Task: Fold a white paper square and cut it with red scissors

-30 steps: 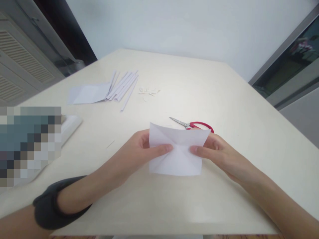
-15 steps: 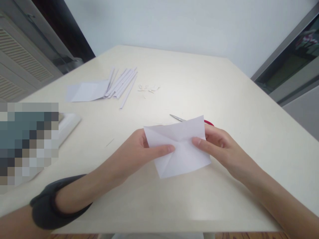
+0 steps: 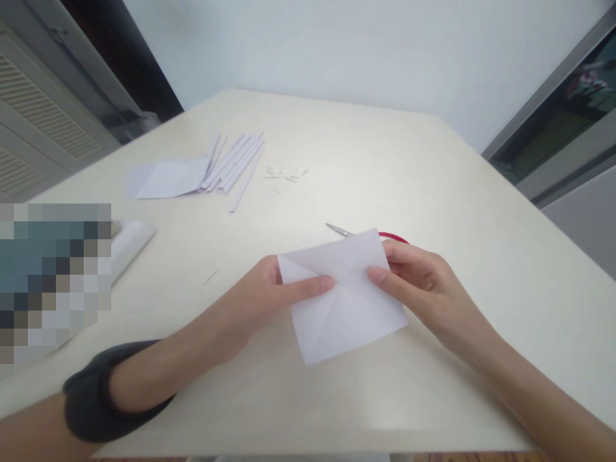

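Note:
A small white sheet of paper [image 3: 353, 314] with diagonal creases is held between both hands, above the table near its front. My left hand [image 3: 283, 285] grips its left side, thumb on the face and the other fingers hidden behind. On the right edge, my right hand [image 3: 418, 276] pinches the sheet, its thumb on the front and fingers curled behind. Scissors [image 3: 339, 229] with red handles lie on the table just beyond the paper, partly covered by it.
Several rolled paper strips [image 3: 235, 163] lie at the back left, touching a flat white sheet [image 3: 168, 178]. Small white scraps [image 3: 285, 173] sit beside them. A thin sliver [image 3: 210, 276] rests left of my hands. At the left edge, a blurred-out item covers part of a white object [image 3: 132, 244].
The paper has turned and tilted slightly, its lower edge now nearer to me and its upper right corner shifted left. Both hands keep their hold.

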The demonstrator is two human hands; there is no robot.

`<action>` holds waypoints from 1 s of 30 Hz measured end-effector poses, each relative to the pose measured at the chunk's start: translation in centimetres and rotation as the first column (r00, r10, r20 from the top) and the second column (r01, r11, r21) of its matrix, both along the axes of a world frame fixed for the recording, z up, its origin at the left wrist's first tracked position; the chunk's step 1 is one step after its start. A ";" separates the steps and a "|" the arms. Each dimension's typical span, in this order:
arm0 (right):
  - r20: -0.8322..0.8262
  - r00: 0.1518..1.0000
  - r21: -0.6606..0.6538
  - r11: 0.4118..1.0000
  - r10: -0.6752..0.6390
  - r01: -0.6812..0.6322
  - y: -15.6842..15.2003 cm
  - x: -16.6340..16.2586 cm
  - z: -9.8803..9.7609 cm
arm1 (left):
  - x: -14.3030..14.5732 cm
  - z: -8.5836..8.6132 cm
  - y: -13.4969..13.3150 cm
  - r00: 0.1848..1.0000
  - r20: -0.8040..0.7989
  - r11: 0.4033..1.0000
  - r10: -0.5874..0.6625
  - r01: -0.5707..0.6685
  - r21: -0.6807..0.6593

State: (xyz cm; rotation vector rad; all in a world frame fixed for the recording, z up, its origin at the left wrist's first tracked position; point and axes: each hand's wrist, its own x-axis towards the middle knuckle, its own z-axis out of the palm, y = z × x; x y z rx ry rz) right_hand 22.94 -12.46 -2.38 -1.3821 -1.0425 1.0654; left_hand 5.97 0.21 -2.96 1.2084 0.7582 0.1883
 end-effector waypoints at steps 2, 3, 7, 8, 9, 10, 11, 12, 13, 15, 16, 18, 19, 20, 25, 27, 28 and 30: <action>-0.014 1.000 -0.007 1.000 -0.009 0.009 0.1 0.0 0.0 | -0.1 -0.2 0.0 1.000 0.019 0.999 -0.019 0.020 -0.026; -0.027 1.000 -0.005 1.000 -0.010 0.010 0.1 0.1 0.1 | -0.2 -0.3 0.1 0.999 0.031 0.999 -0.033 0.034 -0.035; -0.131 0.991 0.008 1.000 -0.001 0.002 0.3 0.0 0.1 | -0.6 -0.8 0.4 0.995 0.058 0.995 -0.082 0.085 -0.043; -0.156 0.988 0.005 1.000 -0.003 0.003 0.4 -0.1 0.1 | -0.7 -0.8 0.5 0.995 0.052 0.996 -0.082 0.084 -0.036; -0.174 0.985 -0.002 1.000 -0.006 0.006 0.4 -0.1 0.1 | -0.7 -0.8 0.5 0.996 0.047 0.996 -0.078 0.080 -0.028; -0.184 0.983 -0.011 1.000 -0.010 0.009 0.4 -0.1 0.1 | -0.7 -0.8 0.6 0.996 0.046 0.997 -0.074 0.075 -0.021; -0.189 0.982 -0.018 1.000 -0.014 0.011 0.4 -0.2 0.1 | -0.7 -0.7 0.6 0.996 0.048 0.997 -0.069 0.070 -0.017; -0.189 0.982 -0.020 1.000 -0.014 0.010 0.4 -0.2 0.1 | -0.6 -0.7 0.6 0.997 0.055 0.998 -0.060 0.061 -0.015; -0.186 0.983 -0.019 1.000 -0.008 0.004 0.4 -0.2 0.1 | -0.6 -0.6 0.6 0.997 0.064 0.999 -0.050 0.051 -0.017; -0.167 0.986 -0.015 1.000 0.003 -0.005 0.3 -0.2 0.0 | -0.5 -0.6 0.6 0.996 0.082 0.999 -0.029 0.031 -0.028; -0.158 0.987 -0.016 1.000 0.005 -0.007 0.3 -0.1 0.0 | -0.5 -0.7 0.6 0.996 0.088 0.999 -0.019 0.022 -0.036; -0.147 0.989 -0.022 1.000 0.007 -0.010 0.3 0.0 0.0 | -0.5 -0.7 0.6 0.996 0.092 0.998 -0.009 0.014 -0.053; -0.149 0.989 -0.028 0.999 0.012 -0.016 0.3 0.0 0.0 | -0.5 -0.7 0.5 0.996 0.093 0.998 -0.007 0.013 -0.061; -0.152 0.988 -0.034 0.999 0.023 -0.029 0.3 0.1 0.0 | -0.5 -0.7 0.5 0.996 0.092 0.998 -0.002 0.008 -0.065; -0.126 0.987 -0.074 0.991 0.101 -0.111 0.3 0.3 0.3 | -0.4 -0.3 0.6 0.992 0.110 0.998 0.054 -0.049 -0.046; -0.100 0.987 -0.076 0.988 0.127 -0.135 0.4 0.2 0.3 | -0.4 -0.2 0.7 0.989 0.119 0.996 0.084 -0.079 -0.044; -0.091 0.986 -0.082 0.986 0.139 -0.146 0.4 0.2 0.3 | -0.4 -0.2 0.8 0.988 0.126 0.995 0.093 -0.088 -0.051; -0.084 0.984 -0.104 0.980 0.159 -0.168 0.4 0.2 0.2 | -0.4 -0.1 0.9 0.985 0.147 0.994 0.090 -0.080 -0.072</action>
